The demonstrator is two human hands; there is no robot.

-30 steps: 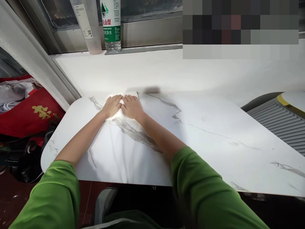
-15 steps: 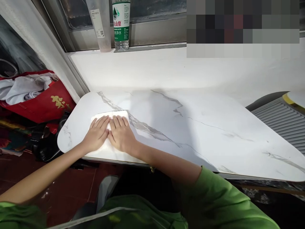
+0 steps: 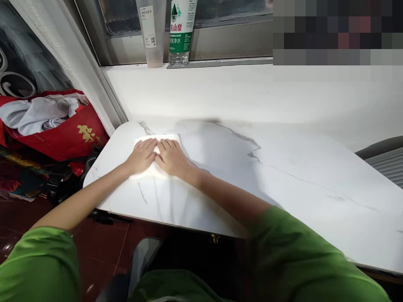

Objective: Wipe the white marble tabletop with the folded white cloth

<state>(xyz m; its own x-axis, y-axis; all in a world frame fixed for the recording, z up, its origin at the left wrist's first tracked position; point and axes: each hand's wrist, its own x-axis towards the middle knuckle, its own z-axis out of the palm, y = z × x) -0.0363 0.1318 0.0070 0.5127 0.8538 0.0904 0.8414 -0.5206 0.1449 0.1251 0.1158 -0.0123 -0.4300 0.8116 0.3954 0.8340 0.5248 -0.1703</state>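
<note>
A white cloth (image 3: pixel 153 171) lies flat on the white marble-patterned table (image 3: pixel 220 184), toward its left end. My left hand (image 3: pixel 140 157) rests palm down on the cloth's left half, fingers stretched out and pointing away from me. Beside it, my right hand (image 3: pixel 172 158) presses flat on the right half, also with straight fingers. The two hands meet around the thumbs. Both cover much of the cloth, though its far edge and part of its near side show.
On the window ledge stand a frosted plastic container (image 3: pixel 154 46) and a water bottle (image 3: pixel 181 37). A red bag (image 3: pixel 69 134) stuffed with white fabric is left of the table. A grey ribbed object (image 3: pixel 388 163) sits at the right. Below is a grey chair edge (image 3: pixel 143 256).
Both hands have slid the cloth away from me across the table, toward the wall. The camera view has shifted left as well.
</note>
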